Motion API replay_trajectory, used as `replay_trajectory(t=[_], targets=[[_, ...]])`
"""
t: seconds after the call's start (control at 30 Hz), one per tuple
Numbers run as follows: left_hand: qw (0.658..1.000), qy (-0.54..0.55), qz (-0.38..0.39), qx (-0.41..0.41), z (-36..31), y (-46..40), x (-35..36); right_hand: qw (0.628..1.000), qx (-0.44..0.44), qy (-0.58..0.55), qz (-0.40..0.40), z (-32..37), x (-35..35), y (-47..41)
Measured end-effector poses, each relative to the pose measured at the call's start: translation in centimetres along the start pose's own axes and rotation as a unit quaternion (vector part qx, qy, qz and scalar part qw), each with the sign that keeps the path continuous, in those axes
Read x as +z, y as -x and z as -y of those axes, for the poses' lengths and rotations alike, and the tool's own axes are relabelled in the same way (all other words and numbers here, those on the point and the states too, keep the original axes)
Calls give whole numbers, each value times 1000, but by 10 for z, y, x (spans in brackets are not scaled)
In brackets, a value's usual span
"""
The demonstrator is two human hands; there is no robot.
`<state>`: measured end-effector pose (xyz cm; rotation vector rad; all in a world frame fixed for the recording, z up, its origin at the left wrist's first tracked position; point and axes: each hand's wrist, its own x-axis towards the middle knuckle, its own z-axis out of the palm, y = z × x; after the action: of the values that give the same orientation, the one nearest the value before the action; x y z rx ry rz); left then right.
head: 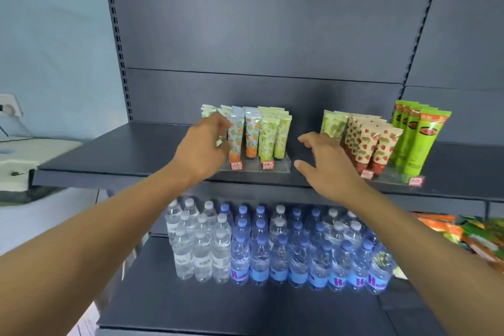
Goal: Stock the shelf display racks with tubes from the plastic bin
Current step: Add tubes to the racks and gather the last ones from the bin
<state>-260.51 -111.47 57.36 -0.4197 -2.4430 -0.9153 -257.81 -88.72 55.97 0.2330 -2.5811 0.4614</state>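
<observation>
At shelf height, both hands work the two clear acrylic display racks standing on the dark upper shelf (109,155). Left hand (203,148): its grip is curled about the leftmost row of tubes in the left rack (255,165); the fingertips are hidden behind the tubes, so whether one is pinched or merely steadied cannot be told. Just beyond this grip stand blue orange-print tubes (236,133) and, further to its right, pale green tubes (274,135), all upright, caps down. Right hand (326,162): the grip is spread wide and holds nothing, fingers (305,139) reaching into the gap between the racks, its far side close against the strawberry-print tubes (377,144) of the right rack (392,176); bright green tubes (416,139) stand beyond them. The plastic bin is not in view. Judged step: seating or squaring a tube in the left rack's end row, late in the stocking, since the visible rows look full. The next move probably calls for a light, vertical push, then a straight withdrawal toward the body so neighbouring tubes are not tipped. Open room: bare shelf lies to the left of the left grip and between the two grips, with tall clearance above. Edges: the shelf's front lip runs under both wrists, the racks sit close to it, and water bottles (272,248) crowd the shelf below.
</observation>
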Motion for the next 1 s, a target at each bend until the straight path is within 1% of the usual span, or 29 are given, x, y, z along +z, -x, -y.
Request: replay_trajectory(t=[0.13, 0.27, 0.33, 0.43, 0.57, 0.7, 0.87, 1.0], targets=[[997, -15, 81, 4, -15, 54, 30, 999, -22, -1, 47, -8, 22, 40], [985, -81, 151, -20, -13, 104, 69, 994, -28, -4, 102, -20, 60, 86], [972, -121, 199, -31, -4, 128, 91, 991, -22, 10, 134, -27, 81, 111], [947, -153, 277, -60, 13, 160, 123, 978, -7, 37, 207, -40, 110, 149], [917, -149, 359, -90, 42, 205, 165, 955, 45, 44, 290, -59, 147, 205], [883, -158, 432, -97, 74, 260, 208, 926, 95, 50, 363, -78, 187, 268], [834, -161, 514, -121, 113, 333, 262, 874, 140, 52, 462, -102, 239, 350], [792, -151, 566, -172, 140, 395, 306, 835, 165, 39, 523, -126, 287, 405]])
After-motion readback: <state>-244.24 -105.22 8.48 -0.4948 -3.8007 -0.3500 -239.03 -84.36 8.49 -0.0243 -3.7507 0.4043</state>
